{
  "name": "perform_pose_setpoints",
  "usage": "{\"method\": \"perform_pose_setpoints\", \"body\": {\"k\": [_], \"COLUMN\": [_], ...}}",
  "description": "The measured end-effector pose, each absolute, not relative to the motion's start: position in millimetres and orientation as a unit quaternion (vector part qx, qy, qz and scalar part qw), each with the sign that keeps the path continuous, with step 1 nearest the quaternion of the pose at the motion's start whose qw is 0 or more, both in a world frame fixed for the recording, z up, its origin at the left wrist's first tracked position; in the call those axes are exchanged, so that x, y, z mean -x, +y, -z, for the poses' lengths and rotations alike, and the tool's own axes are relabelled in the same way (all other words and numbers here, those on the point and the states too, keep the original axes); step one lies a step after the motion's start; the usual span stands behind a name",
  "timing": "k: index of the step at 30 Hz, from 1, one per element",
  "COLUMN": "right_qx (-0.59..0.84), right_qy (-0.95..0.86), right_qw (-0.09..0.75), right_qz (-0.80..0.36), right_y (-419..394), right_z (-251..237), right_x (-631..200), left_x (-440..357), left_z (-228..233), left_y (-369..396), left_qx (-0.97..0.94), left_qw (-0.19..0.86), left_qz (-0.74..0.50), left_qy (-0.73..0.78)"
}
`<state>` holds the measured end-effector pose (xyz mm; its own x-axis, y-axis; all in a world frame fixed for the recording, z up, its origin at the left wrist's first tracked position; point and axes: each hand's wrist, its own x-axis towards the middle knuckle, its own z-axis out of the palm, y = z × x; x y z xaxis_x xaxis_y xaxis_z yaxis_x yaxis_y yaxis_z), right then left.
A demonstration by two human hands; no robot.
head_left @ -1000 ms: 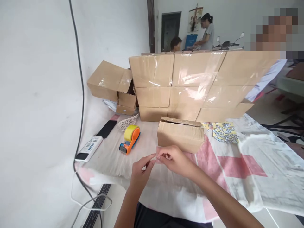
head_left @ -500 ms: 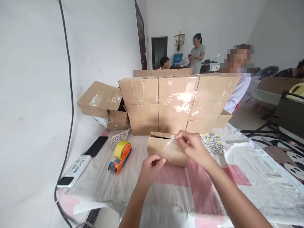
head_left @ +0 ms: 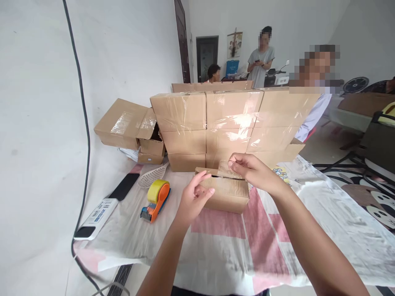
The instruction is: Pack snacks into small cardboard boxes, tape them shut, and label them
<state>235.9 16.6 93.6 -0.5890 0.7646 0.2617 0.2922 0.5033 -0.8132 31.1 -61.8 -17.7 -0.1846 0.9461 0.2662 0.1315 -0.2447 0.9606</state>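
Since a moment ago the right hand [head_left: 251, 172] has carried the clear tape strip [head_left: 226, 168] above the small box [head_left: 224, 193], pinching it; the left hand [head_left: 195, 198], half-open, touches the box's near-left face, its length running left-right

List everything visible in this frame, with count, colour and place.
small box: one, brown, table centre, under both hands
clear tape strip: one, over the box top
stacked boxes: about nine, brown, behind
loose boxes: three or so, brown, back left
tape dispenser: one, orange, yellow roll, left
swatter: one, white, behind dispenser
table cover: white and pink
other people: three, background
left hand: touching box front
right hand: pinching tape
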Motion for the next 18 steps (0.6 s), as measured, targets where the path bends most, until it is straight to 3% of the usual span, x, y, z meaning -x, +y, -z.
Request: {"method": "perform_pose_setpoints", "body": {"k": [4,18], "right_qx": [0.334,0.415], "right_qy": [-0.805,-0.816], "right_qw": [0.31,0.251], "right_qz": [-0.379,-0.315], "right_y": [28,85], "right_z": [-86,-24], "right_x": [-232,-222], "left_x": [-43,-60], "left_z": [23,36], "left_y": [-56,-51], "left_qx": [-0.509,-0.445], "left_qw": [0.401,0.351], "left_qz": [-0.559,-0.529], "left_qy": [0.517,0.632]}}
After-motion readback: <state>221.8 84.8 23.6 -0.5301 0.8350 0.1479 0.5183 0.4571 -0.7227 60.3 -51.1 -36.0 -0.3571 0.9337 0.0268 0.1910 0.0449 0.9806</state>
